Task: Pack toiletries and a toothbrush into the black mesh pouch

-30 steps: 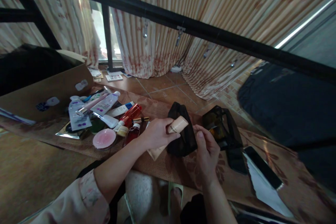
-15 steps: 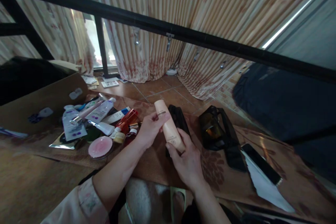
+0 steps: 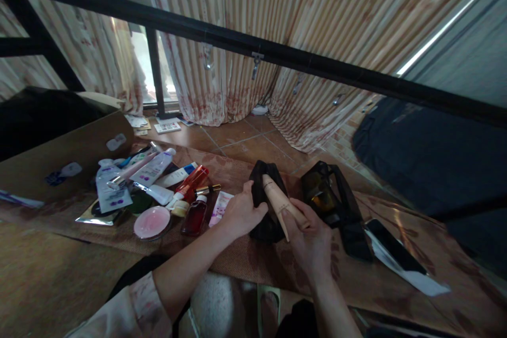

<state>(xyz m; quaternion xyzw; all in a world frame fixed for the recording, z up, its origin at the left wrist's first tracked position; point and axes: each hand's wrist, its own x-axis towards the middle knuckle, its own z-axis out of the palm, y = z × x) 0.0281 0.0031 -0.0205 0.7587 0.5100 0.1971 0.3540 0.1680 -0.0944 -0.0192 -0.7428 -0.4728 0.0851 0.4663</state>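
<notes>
My right hand (image 3: 311,240) is closed round the lower end of a beige cosmetic bottle (image 3: 277,195), which lies tilted with its top end over a black mesh pouch (image 3: 267,229). A second beige edge shows beneath the bottle by my thumb; I cannot make out whether it is a separate thing. My left hand (image 3: 243,214) pinches the pouch's left side, thumb towards the front. Beside that hand lie a pink-and-white packet (image 3: 220,207) and a dark red bottle with a white cap (image 3: 194,216).
To the left are several tubes (image 3: 152,169), an orange-red bottle (image 3: 194,179), a round pink container (image 3: 151,223) and a cardboard box (image 3: 91,148). A second black mesh bag (image 3: 322,195) and a phone (image 3: 394,245) on white paper lie right. A black rail (image 3: 237,39) crosses beyond.
The beige bottle has moved right and down over the black pouch, in my right hand alone. My left hand has let go of it and taken the pouch's side.
</notes>
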